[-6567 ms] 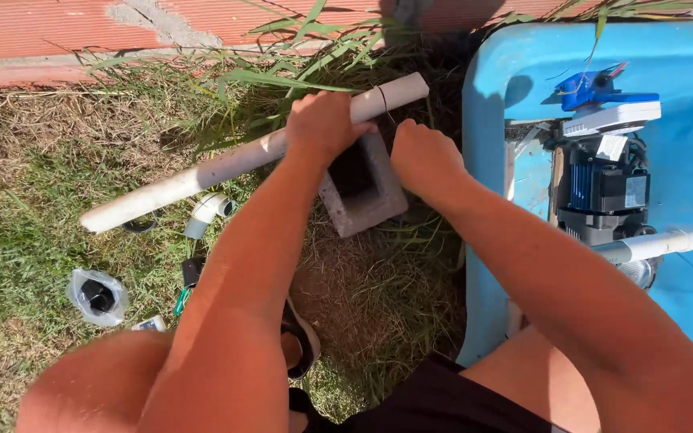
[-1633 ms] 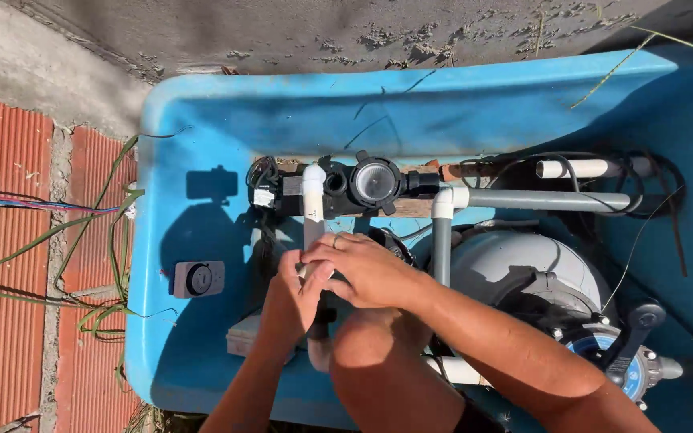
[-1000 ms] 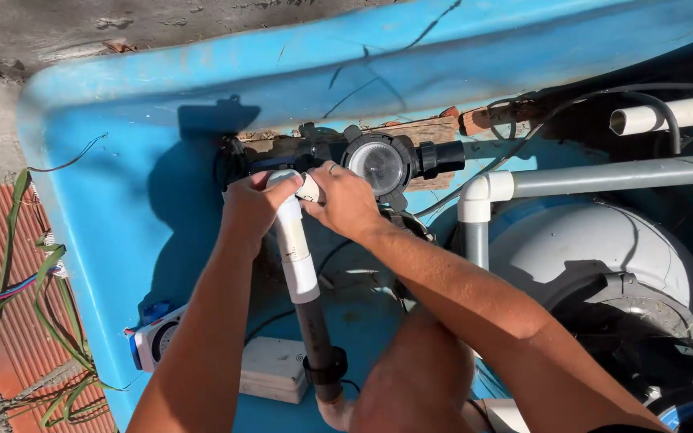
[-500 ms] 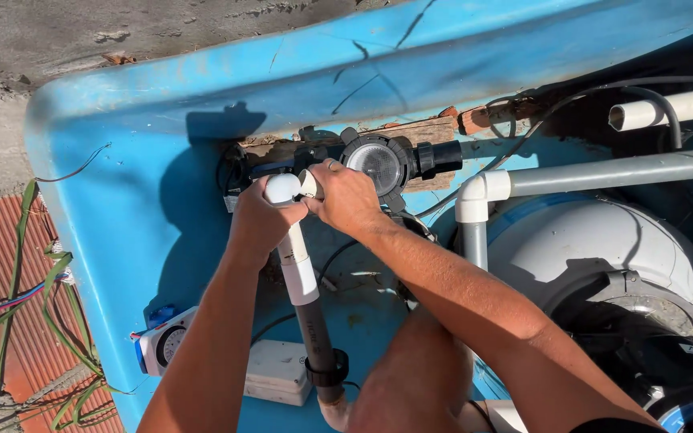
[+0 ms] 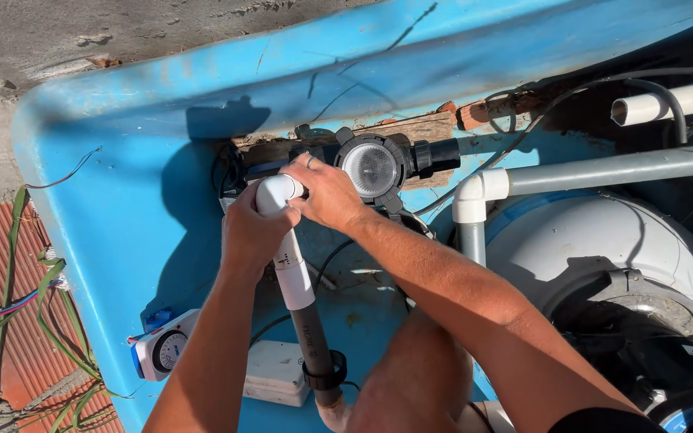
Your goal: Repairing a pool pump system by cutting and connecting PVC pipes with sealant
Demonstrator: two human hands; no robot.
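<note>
My left hand (image 5: 252, 228) and my right hand (image 5: 328, 192) both grip a white plastic elbow fitting (image 5: 276, 192) at the top of an upright pipe. Below the elbow the pipe (image 5: 293, 277) is white, then turns dark grey (image 5: 313, 341) and ends in a black clamp ring (image 5: 324, 373). The fingers of my right hand wrap the elbow's right side; my left hand clasps it from the left and below. Just right of my hands sits a black pump housing with a round clear lid (image 5: 370, 169).
All of this stands inside a blue plastic enclosure (image 5: 154, 128). A large white filter tank (image 5: 603, 248), white and grey pipes (image 5: 603, 168), a blue-and-white dial timer (image 5: 162, 353) and a white box (image 5: 274, 373) surround the work. Red paving with green stems (image 5: 10, 321) lies left.
Earlier my hands held a long white pipe over grass; then the view shifted to the blue enclosure. Over the last second both hands stay on the elbow, shifting slightly up the pipe.
</note>
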